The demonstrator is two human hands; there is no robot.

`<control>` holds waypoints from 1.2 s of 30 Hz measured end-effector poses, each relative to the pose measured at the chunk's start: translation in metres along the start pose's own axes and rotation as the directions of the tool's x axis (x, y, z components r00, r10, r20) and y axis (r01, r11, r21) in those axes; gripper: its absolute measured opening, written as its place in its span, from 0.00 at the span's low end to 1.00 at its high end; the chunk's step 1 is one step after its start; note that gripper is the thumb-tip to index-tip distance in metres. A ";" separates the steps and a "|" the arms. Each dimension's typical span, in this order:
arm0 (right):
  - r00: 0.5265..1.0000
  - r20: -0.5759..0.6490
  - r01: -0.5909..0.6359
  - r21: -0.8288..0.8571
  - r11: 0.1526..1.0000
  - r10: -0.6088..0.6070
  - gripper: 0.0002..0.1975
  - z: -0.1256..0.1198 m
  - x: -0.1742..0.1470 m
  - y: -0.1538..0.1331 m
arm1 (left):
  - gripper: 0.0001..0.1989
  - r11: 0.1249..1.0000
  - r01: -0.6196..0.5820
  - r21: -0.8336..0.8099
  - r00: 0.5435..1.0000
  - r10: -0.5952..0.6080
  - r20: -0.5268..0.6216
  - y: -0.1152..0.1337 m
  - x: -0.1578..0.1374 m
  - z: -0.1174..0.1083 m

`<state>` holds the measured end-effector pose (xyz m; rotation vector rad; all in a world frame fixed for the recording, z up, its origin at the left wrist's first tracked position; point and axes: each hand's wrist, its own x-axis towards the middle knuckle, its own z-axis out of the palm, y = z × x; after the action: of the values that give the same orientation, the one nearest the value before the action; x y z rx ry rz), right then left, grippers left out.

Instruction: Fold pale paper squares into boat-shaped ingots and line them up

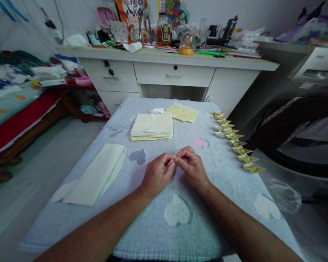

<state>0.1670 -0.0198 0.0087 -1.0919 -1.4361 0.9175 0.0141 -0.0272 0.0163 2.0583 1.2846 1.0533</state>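
Observation:
My left hand (157,174) and my right hand (192,168) meet over the middle of the cloth-covered table. Between their fingertips is a small folded piece of paper (173,159), whitish and mostly hidden by the fingers. Both hands are closed in a pinch on it. Beyond them lies a stack of cream paper sheets (152,125), with a yellow sheet (183,112) behind it to the right. To the left of my left hand rests a long folded pale paper (98,174). Along the right edge runs a row of several folded yellow and white paper boats (238,150).
A heart-patterned cloth (142,225) covers the table. Behind it stands a white desk (175,74) crowded with a jar (164,30), a pink clock (105,16) and other clutter. A bed (22,109) is at the left, a front-loading washing machine (317,69) at the right.

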 end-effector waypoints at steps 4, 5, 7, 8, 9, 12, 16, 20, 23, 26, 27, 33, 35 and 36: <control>0.999 0.027 0.022 -0.002 1.000 -0.022 0.06 0.001 -0.001 -0.002 | 0.05 1.000 0.015 -0.004 1.000 -0.014 0.019 -0.002 -0.002 0.000; 0.999 0.033 0.025 -0.005 1.000 -0.025 0.06 0.001 -0.001 -0.002 | 0.05 1.000 0.018 -0.007 1.000 -0.018 0.022 -0.003 -0.002 -0.001; 0.999 0.048 0.016 0.000 1.000 -0.016 0.07 0.002 -0.001 -0.001 | 0.04 1.000 0.022 -0.021 1.000 -0.022 0.023 -0.003 -0.002 -0.002; 0.999 0.052 0.000 0.021 1.000 -0.001 0.06 0.002 -0.001 -0.001 | 0.04 0.999 0.028 -0.031 0.999 -0.027 0.023 -0.002 -0.002 -0.002; 0.998 0.052 -0.022 0.052 0.998 0.019 0.06 0.002 -0.001 0.000 | 0.04 0.998 0.036 -0.042 0.999 -0.036 0.022 -0.002 -0.001 -0.003; 0.994 0.077 -0.085 0.117 0.989 0.077 0.09 0.001 -0.001 0.001 | 0.04 0.994 0.073 -0.080 0.997 -0.072 0.020 -0.001 0.000 -0.004; 0.988 0.140 -0.073 0.032 0.997 0.068 0.08 -0.002 0.000 0.000 | 0.04 0.986 0.108 -0.125 0.994 -0.105 0.031 -0.001 0.001 -0.003; 0.992 0.106 -0.067 0.030 0.997 0.063 0.07 -0.003 -0.001 0.000 | 0.04 0.982 0.122 -0.146 0.993 -0.119 0.026 -0.002 0.001 -0.003; 0.992 0.095 -0.086 0.058 0.995 0.081 0.08 -0.001 -0.001 0.001 | 0.04 0.980 0.139 -0.144 0.990 -0.138 0.016 -0.004 0.002 -0.003; 0.988 0.103 -0.126 0.099 0.987 0.116 0.09 0.000 -0.001 0.003 | 0.04 0.979 0.150 -0.139 0.989 -0.151 0.007 -0.005 0.002 -0.002; 0.986 0.107 -0.139 0.116 0.983 0.127 0.09 0.000 -0.001 0.004 | 0.04 0.979 0.151 -0.138 0.988 -0.151 0.005 -0.005 0.002 -0.002; 0.976 0.130 -0.198 0.188 0.962 0.175 0.12 -0.002 -0.001 0.003 | 0.04 0.978 0.150 -0.145 0.989 -0.151 0.009 -0.004 0.002 -0.001; 0.972 0.134 -0.219 0.220 0.951 0.193 0.12 -0.004 -0.001 0.002 | 0.04 0.974 0.158 -0.161 0.987 -0.157 0.016 -0.005 0.002 0.000; 0.970 0.134 -0.232 0.242 0.942 0.204 0.12 -0.004 0.000 0.002 | 0.04 0.970 0.168 -0.176 0.986 -0.167 0.020 -0.006 0.002 0.001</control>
<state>0.1713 -0.0198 0.0077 -1.0317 -1.2543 1.3008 0.0120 -0.0227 0.0122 1.7864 1.2879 1.0449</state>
